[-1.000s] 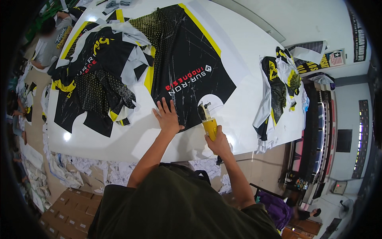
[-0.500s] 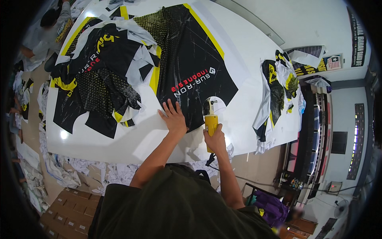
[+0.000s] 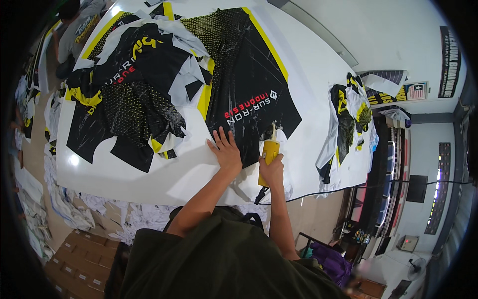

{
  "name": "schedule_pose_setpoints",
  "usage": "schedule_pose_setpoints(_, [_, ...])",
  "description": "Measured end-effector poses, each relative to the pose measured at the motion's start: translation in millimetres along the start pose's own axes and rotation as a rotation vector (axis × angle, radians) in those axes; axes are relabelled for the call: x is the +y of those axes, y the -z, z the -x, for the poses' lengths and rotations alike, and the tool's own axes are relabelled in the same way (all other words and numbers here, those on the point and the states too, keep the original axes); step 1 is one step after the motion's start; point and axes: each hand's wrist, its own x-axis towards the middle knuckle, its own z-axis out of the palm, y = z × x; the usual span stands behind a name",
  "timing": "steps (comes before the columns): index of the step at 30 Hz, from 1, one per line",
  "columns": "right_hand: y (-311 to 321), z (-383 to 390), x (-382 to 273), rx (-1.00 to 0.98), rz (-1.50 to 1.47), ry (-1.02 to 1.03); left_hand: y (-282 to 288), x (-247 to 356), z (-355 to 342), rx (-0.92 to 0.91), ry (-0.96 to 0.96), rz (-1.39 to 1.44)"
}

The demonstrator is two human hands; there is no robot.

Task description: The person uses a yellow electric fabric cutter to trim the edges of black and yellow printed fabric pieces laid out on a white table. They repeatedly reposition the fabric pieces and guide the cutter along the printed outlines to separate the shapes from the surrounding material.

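Head view: cutter at the black panel's near edge, flat hand just left of it

Seen from the head view: black printed fabric panel [image 3: 249, 94], trimmed with a yellow stripe and red and white lettering, spread flat on a white table [image 3: 318, 84]. Long axis running away from the body, slanting up and to the left; near edge down by the table's front, curved where the white margin remains.

Right hand [image 3: 271, 172] wrapped closed around a yellow handheld cutter [image 3: 269, 157], fingers curled tight on its body. Cutter upright-to-tilted, pale tip pointing away from the body and touching down at the panel's lower right edge, on the boundary of black print and white sheet. Dark cord trailing from its base over the table's front edge.

Left hand [image 3: 226, 152] pressed flat, fingers spread wide and pointing away, resting on the panel's near edge just left of the cutter; holding nothing, only bearing down on the cloth. Near but apart from the right hand. Both hands at the panel's nearest end, with the rest of it stretching away beyond the fingertips; right hand nearer the uncut white margin to the right.

Further out: pile of black, yellow and white cut pieces [image 3: 134, 94] on the left half of the table, smaller stack of printed pieces [image 3: 348, 119] at the right end, white paper offcuts [image 3: 64, 204] heaped on the floor below, cardboard boxes [image 3: 82, 254] beside them. Another person [image 3: 79, 27] at the far left corner.
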Motion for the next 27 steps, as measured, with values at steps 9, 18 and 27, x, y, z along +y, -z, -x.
schedule_pose_setpoints(9, [-5,-11,-4,0.032,-0.032,-0.042,14,0,1,-0.063,0.007,0.027])
schedule_pose_setpoints(18, [-6,-22,-7,0.045,-0.01,-0.094,21,-1,2,-0.094,-0.002,0.034])
schedule_pose_setpoints(27, [2,-19,17,0.05,-0.015,-0.119,5,-4,1,0.005,-0.016,0.056])
